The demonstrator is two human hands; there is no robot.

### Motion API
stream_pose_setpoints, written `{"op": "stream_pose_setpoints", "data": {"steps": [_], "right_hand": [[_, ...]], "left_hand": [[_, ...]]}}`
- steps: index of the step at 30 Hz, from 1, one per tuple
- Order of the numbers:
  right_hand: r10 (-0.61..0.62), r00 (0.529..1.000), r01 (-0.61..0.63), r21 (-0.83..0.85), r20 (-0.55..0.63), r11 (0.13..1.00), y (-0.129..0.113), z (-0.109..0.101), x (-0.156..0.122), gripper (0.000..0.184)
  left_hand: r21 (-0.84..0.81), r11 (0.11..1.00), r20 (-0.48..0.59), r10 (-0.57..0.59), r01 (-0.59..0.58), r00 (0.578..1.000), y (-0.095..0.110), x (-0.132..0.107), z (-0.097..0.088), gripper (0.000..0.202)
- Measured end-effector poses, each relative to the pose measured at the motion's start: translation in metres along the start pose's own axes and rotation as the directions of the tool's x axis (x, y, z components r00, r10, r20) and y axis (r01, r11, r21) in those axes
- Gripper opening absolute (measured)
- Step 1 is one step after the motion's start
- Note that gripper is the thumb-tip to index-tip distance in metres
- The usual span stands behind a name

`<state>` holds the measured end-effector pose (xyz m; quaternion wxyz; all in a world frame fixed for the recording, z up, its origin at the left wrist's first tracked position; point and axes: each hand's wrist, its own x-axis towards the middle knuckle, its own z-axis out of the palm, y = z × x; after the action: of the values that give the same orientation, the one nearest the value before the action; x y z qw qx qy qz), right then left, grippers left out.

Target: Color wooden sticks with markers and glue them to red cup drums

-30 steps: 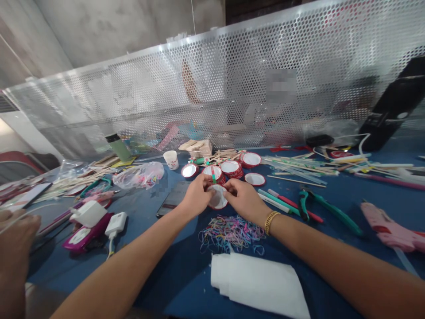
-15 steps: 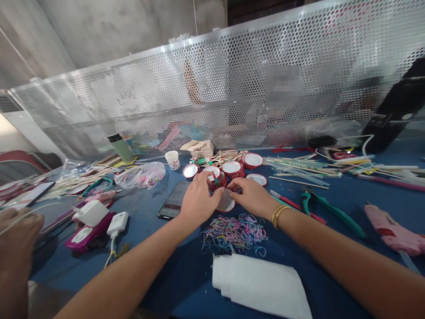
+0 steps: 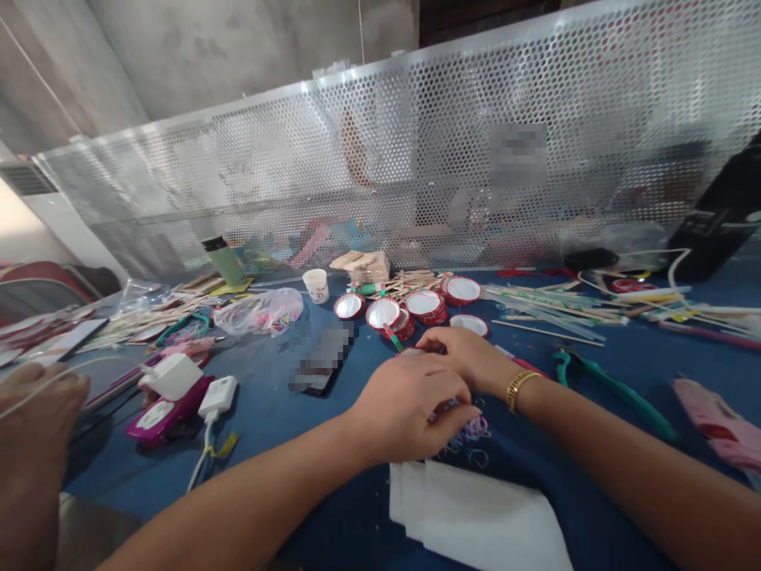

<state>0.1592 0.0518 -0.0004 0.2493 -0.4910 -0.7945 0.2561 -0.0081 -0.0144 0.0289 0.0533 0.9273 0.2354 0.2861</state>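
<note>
My left hand (image 3: 410, 408) hovers low over a pile of small coloured rubber bands (image 3: 472, 432), its fingers curled down and pinched into them. Just behind it my right hand (image 3: 460, 357), with a gold bracelet on the wrist, is closed round a red-rimmed round lid. The left hand hides nearly all of that lid. A folded white cloth (image 3: 481, 515) lies right in front of the bands. Several more red-rimmed lids (image 3: 425, 305) sit in a cluster just beyond my hands.
On the blue table lie a phone (image 3: 321, 361), chargers (image 3: 172, 377), a plastic bag (image 3: 258, 312), a small paper cup (image 3: 315, 285), green pliers (image 3: 612, 388), a pink glue gun (image 3: 719, 424) and scattered wooden sticks (image 3: 547, 305). A perforated metal screen (image 3: 416, 159) walls the back. Another person's hand (image 3: 29, 428) rests at the left edge.
My left hand let go of the lid and drew back down onto the rubber bands. The right hand stayed put, still holding the lid. The view shifted slightly.
</note>
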Motion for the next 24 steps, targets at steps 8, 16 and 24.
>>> {"op": "stream_pose_setpoints", "data": {"steps": [8, 16, 24], "right_hand": [[-0.023, 0.999, 0.023, -0.016, -0.023, 1.0, 0.0, 0.003, -0.001, 0.025], [0.033, 0.999, -0.034, -0.039, -0.007, 0.999, -0.007, 0.009, -0.002, 0.017], [0.026, 1.0, -0.026, -0.066, 0.005, 0.998, -0.014, 0.007, -0.004, 0.015]], "left_hand": [[0.048, 0.986, -0.202, -0.145, 0.157, 0.969, -0.013, 0.002, -0.011, 0.021], [0.166, 0.713, -0.272, -0.631, 0.681, 0.727, -0.084, 0.005, -0.029, 0.059], [0.31, 0.686, -0.086, -0.669, 0.658, 0.738, -0.091, 0.03, -0.018, 0.057]]}}
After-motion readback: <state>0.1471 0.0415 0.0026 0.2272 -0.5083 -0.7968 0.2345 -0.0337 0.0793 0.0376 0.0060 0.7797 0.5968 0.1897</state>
